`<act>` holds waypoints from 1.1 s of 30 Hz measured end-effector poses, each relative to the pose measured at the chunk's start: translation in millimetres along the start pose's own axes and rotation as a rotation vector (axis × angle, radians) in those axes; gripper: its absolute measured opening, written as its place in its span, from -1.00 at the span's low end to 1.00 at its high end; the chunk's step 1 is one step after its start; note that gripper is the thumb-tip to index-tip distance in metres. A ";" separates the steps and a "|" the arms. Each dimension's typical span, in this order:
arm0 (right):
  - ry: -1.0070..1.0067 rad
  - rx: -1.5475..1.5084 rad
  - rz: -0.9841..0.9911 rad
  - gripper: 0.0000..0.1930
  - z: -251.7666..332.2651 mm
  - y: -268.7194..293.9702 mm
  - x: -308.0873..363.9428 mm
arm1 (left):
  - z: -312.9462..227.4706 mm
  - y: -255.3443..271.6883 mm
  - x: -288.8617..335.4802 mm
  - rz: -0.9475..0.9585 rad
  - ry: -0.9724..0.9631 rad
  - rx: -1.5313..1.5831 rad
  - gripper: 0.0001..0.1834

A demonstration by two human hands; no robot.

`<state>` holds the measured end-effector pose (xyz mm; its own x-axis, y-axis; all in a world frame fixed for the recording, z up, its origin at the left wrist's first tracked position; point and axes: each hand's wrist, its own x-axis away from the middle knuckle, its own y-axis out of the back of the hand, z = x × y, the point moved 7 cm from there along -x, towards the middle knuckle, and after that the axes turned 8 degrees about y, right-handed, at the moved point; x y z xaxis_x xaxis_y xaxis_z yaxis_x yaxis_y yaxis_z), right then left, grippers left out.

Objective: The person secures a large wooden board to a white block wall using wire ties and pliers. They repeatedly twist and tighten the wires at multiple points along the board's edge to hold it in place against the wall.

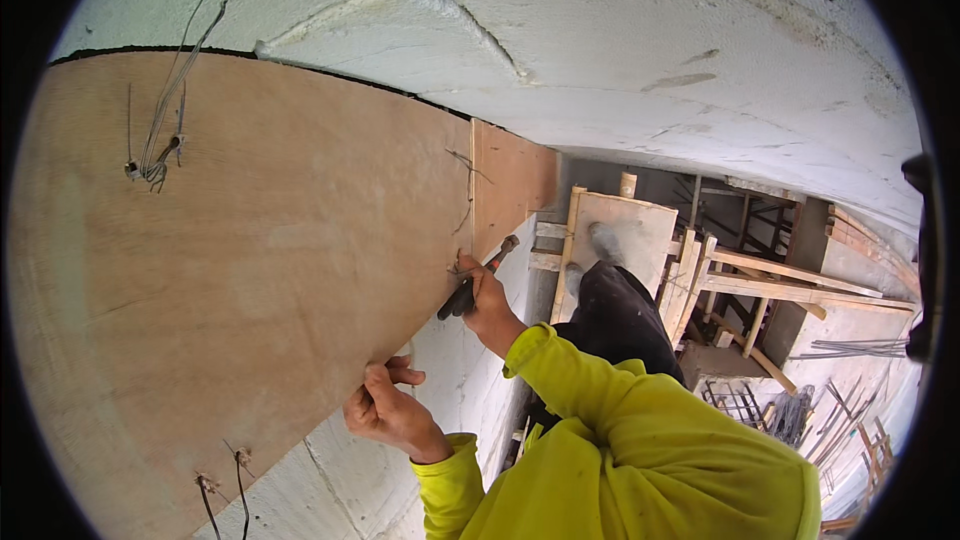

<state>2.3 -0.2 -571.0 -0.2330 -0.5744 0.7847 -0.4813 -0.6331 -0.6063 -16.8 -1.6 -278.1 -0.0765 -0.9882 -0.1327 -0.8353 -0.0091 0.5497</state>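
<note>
Fingers (pixel 478 285) wrap pliers (pixel 478 279) — seemingly at wire (pixel 462 262).

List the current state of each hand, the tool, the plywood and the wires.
Left hand: gripping the lower edge of the large brown plywood sheet.
Right hand: closed on the dark-handled tool.
Plywood sheet: flat against the white concrete wall.
Thin wire ties: poking through, loose ends.

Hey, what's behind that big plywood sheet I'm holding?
A white concrete wall shows above and below the plywood sheet. The part directly behind the sheet is covered, so where its tie wires lead stays hidden.
</note>
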 end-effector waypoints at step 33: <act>0.356 1.291 0.247 -0.66 125.3 -24.0 -15.2 | -8.7 9.9 -0.9 -0.040 -0.065 -0.179 -0.65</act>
<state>123.2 -41.3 -584.6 -0.4950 -0.7028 0.5109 0.6853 -0.6773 -0.2678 -20.3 -2.2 -265.3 -0.0849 -0.9746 -0.2074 -0.7289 -0.0811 0.6798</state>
